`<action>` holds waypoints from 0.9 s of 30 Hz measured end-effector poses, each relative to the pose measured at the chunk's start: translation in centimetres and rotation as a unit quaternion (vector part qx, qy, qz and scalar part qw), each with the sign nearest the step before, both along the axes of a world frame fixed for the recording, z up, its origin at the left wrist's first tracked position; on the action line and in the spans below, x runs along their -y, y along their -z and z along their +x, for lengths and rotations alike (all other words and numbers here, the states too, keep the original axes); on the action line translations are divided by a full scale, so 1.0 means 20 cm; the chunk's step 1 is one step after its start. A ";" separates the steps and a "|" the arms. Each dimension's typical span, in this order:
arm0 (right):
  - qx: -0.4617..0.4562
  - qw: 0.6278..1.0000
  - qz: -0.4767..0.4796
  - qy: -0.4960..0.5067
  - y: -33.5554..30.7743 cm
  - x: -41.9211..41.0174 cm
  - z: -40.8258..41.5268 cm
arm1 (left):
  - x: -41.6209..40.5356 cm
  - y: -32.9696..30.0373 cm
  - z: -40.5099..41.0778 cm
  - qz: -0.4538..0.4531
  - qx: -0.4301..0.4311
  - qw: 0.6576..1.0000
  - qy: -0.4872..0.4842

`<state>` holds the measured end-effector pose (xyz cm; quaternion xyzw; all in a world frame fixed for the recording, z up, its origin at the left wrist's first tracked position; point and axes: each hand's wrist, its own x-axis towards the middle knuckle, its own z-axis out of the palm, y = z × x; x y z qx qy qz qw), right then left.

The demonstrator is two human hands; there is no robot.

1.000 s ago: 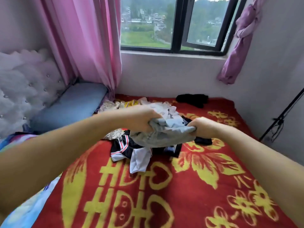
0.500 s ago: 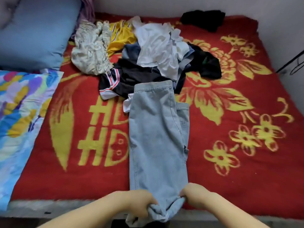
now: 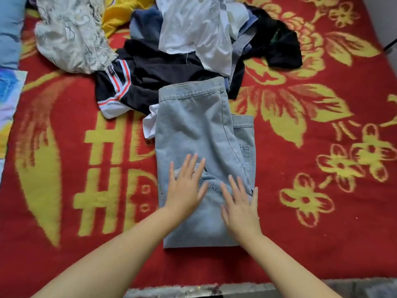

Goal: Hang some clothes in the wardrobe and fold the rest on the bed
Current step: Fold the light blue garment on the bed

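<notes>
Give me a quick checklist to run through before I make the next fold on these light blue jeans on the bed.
1. Jeans lie flat on the red blanket: ok.
2. Left hand and right hand rest open on the denim: ok.
3. Legs stacked evenly: not ok, one edge juts out on the right side.
4. Far end clear of the clothes pile: not ok, it overlaps the pile.
5. Creases under the palms smoothed: cannot tell.

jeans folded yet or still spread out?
Folded: jeans doubled over, layered edges visible; left hand and right hand press flat on them.
</notes>
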<state>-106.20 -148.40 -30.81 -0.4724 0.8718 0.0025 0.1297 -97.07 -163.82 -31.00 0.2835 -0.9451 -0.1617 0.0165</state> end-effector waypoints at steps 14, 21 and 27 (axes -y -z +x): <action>0.065 0.972 0.125 -0.189 0.17 -0.16 0.02 | -0.23 0.29 0.36 0.015 0.127 0.977 0.171; 0.038 0.961 0.217 -0.167 0.15 -0.32 0.04 | -0.27 0.27 0.57 0.047 0.273 0.946 0.168; 0.097 0.950 0.260 -0.141 0.13 -0.23 -0.02 | -0.28 0.21 0.42 0.022 0.268 0.954 0.130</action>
